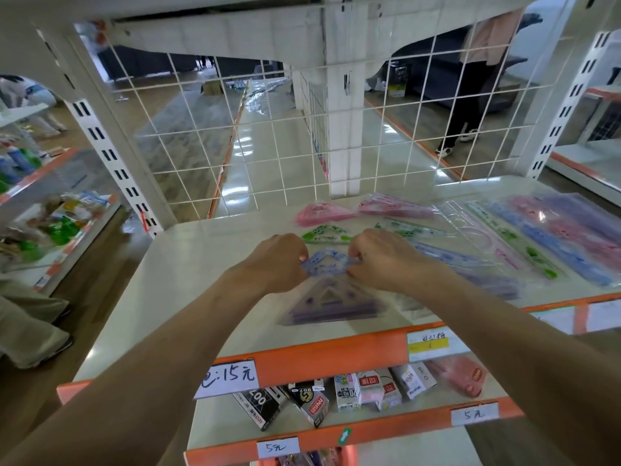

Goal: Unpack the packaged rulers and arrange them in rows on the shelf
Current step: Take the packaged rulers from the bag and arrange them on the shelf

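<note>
Both hands, left hand (pixel 274 260) and right hand (pixel 383 260), pinching a blue triangle ruler (pixel 324 264) above the shelf (pixel 188 264); purple triangle ruler (pixel 332 306) just below (coloured rulers in rows alongside).

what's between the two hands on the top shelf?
In the head view, a blue triangular ruler spans the gap between the left hand and right hand, pinched at each end. A purple triangular ruler lies just nearer the camera.
</note>
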